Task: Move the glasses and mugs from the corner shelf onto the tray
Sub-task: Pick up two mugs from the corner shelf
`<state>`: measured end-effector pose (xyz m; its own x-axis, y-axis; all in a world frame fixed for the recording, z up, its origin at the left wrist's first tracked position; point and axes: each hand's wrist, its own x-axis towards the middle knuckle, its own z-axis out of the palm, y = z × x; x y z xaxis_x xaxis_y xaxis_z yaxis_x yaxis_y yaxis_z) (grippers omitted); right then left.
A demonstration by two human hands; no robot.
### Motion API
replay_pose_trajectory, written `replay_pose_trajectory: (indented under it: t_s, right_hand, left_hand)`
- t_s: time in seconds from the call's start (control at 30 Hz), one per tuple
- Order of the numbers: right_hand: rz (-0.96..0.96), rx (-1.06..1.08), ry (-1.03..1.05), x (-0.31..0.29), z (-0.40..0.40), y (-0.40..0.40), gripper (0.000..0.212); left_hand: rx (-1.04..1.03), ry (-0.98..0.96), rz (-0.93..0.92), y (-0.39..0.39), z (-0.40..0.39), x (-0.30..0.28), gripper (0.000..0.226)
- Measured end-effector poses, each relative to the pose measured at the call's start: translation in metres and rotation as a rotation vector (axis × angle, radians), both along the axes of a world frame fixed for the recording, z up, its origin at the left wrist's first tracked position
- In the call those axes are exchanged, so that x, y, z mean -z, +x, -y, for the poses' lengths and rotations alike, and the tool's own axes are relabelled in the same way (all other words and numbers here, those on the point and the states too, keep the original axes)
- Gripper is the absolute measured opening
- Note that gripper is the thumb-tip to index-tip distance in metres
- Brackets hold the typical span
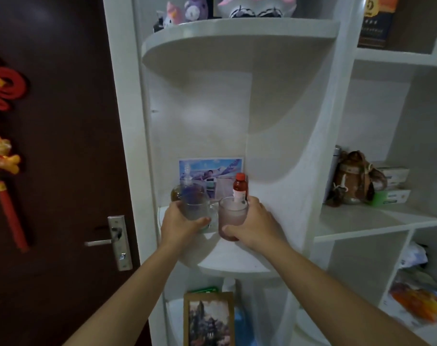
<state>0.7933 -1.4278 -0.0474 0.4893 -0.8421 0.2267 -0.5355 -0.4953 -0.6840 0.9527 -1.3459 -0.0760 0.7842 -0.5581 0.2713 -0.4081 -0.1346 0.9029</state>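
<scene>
A clear blue-tinted glass mug [195,204] with a handle on its right is gripped by my left hand [180,224] over the white corner shelf [237,263]. My right hand [255,224] is wrapped around a frosted pink glass [231,213] right beside the mug. Both are upright; whether they rest on the shelf or hang just above it, I cannot tell. No tray is in view.
Behind the glasses stand a small red-capped bottle [240,187], a glass bottle [187,176] and a photo [212,171]. A dark door with a metal handle [100,242] is at the left. Open shelves with a brown bag [354,181] and boxes are at the right.
</scene>
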Motion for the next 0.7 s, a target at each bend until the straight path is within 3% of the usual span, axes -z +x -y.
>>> replay_pose_trajectory:
  t_s: [0.37, 0.7]
  right_hand:
    - [0.129, 0.101, 0.071, 0.003, 0.0, 0.008, 0.077]
    - [0.185, -0.087, 0.054, -0.013, -0.016, -0.017, 0.078]
  left_hand:
    - [-0.082, 0.004, 0.058, 0.0, 0.003, 0.002, 0.058]
    - [-0.119, -0.039, 0.065, -0.005, -0.029, -0.009, 0.07]
